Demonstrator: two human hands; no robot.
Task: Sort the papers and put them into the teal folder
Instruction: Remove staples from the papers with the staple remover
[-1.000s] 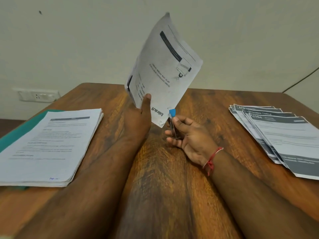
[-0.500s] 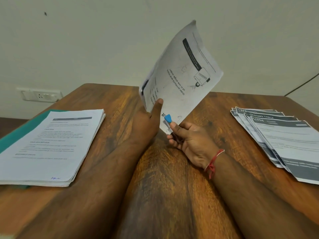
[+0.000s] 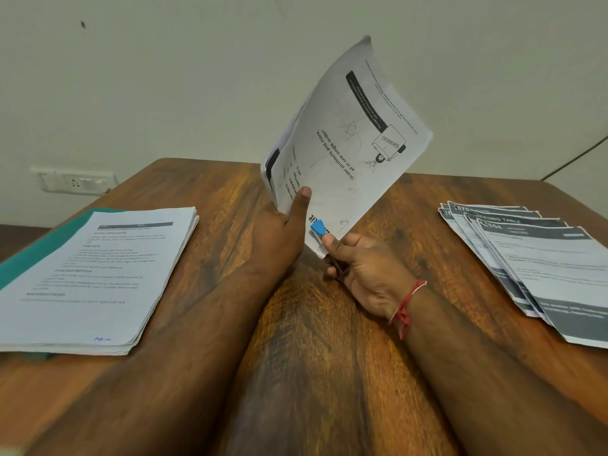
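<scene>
Pinching upright sheaf of white printed paper sheets (image 3: pixel 345 143) in left hand (image 3: pixel 279 232); gripping blue-capped dark pen (image 3: pixel 317 228) in right hand (image 3: pixel 365 271), against lower corner. Could fan apart or slip: thumb-only hold. Well left of left hand, under white paper stack (image 3: pixel 108 274): flat teal folder (image 3: pixel 42 246).

On the desk (image 3: pixel 329 340), a paper stack (image 3: pixel 98 274) lies left atop the folder (image 3: pixel 39 251). The fanned sheets (image 3: pixel 543 268) lie right; raised pages (image 3: pixel 345 143) stand between.
</scene>
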